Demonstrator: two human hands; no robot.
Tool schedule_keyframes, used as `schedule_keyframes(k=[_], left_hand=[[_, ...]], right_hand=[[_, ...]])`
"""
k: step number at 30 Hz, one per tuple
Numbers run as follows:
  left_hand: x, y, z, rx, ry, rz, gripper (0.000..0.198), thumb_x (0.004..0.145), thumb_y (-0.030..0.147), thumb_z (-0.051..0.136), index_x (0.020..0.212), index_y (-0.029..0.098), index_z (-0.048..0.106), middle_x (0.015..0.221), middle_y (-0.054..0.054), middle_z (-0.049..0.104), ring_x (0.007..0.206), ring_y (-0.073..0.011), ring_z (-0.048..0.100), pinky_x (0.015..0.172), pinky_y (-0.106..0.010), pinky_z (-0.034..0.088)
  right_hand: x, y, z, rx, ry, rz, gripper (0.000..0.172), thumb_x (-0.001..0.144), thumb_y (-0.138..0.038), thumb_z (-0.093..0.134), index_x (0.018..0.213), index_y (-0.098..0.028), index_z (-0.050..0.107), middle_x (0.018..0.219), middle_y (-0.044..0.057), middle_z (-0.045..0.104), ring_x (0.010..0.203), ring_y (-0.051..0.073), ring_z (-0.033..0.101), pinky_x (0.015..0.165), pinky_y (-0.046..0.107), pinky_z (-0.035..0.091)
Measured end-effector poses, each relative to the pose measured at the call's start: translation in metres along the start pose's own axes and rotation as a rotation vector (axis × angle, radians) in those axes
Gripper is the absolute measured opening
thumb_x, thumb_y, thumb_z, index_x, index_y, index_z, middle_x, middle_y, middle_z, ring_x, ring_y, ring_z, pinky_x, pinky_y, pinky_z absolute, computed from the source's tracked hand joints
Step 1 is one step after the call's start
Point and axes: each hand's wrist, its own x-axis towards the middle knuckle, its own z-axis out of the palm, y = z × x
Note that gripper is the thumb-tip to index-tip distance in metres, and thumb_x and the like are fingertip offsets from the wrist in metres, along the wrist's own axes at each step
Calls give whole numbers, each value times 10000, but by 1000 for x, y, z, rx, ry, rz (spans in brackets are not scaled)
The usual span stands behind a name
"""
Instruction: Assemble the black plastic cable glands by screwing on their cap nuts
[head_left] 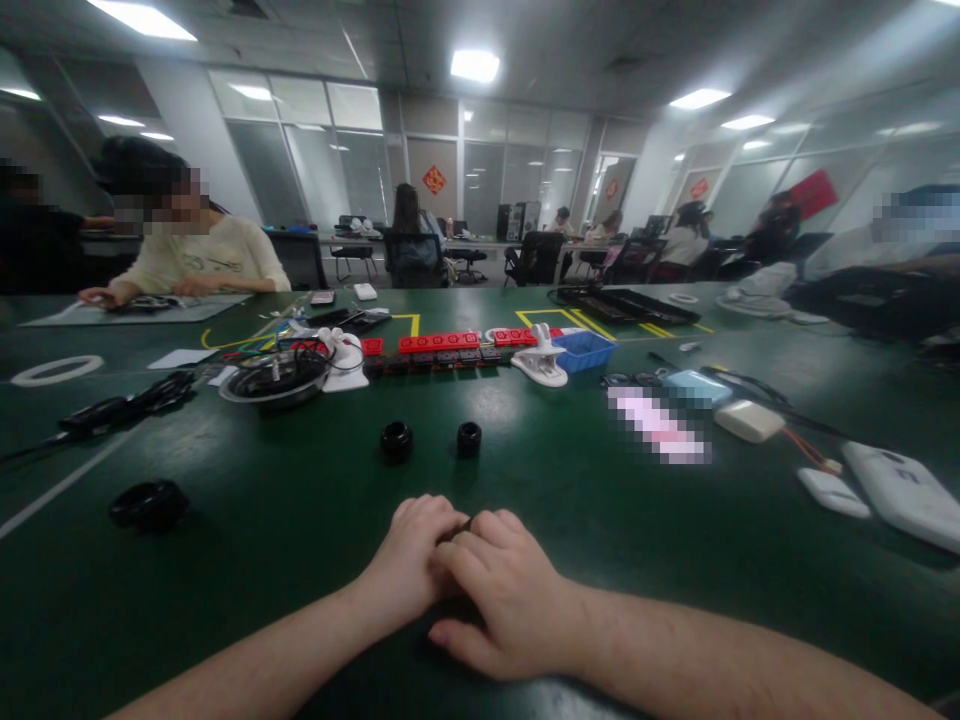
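Observation:
My left hand and my right hand meet at the front middle of the green table. Both have curled fingers, and the right hand's fingers overlap the left hand's fingertips. A sliver of something dark shows between them, but the fingers hide most of it. Just beyond stand two small black round pieces, a wider ring-like one and a narrower one. Farther left lies a larger black ring-like piece.
Behind are a metal bowl with dark contents, white clamps, red strips and a blue bin. Cables lie left; a white device and a white box lie right. A person sits across the table.

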Motion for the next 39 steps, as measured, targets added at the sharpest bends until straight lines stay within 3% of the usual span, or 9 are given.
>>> schedule_keyframes(k=[7,20,25,30,39], left_hand=[[-1,3,0,58,30,-37,79,679,237,548,739,196,578,771,-4,530,755,-179,469,720,-325,349],[0,2,-6,97,87,-92,93,664,229,567,751,201,580,793,-6,528,772,-189,475,731,-335,350],[1,2,-9,89,99,-129,164,660,337,610,740,196,587,781,-11,529,768,-205,484,721,-346,358],[2,-2,-7,58,117,-110,225,647,391,645,760,202,598,774,-2,526,769,-202,487,708,-333,357],[2,-6,-4,24,141,-117,216,618,333,685,753,194,589,746,5,518,761,-194,473,689,-309,347]], right_hand=[[-2,-1,4,-13,46,14,344,745,-518,459,794,-182,510,743,36,567,724,182,440,635,318,303],[-5,2,0,10,93,61,372,777,-526,413,798,-172,523,733,40,575,710,182,446,636,326,289],[-5,6,-2,12,131,99,423,782,-515,423,963,-146,522,789,45,582,715,184,435,646,329,277],[-4,11,-6,-17,88,157,440,785,-487,440,1047,-138,497,827,55,591,719,190,425,654,332,271],[-3,19,-2,-7,64,249,468,776,-466,477,1091,-121,491,876,82,574,777,211,432,691,343,297]])
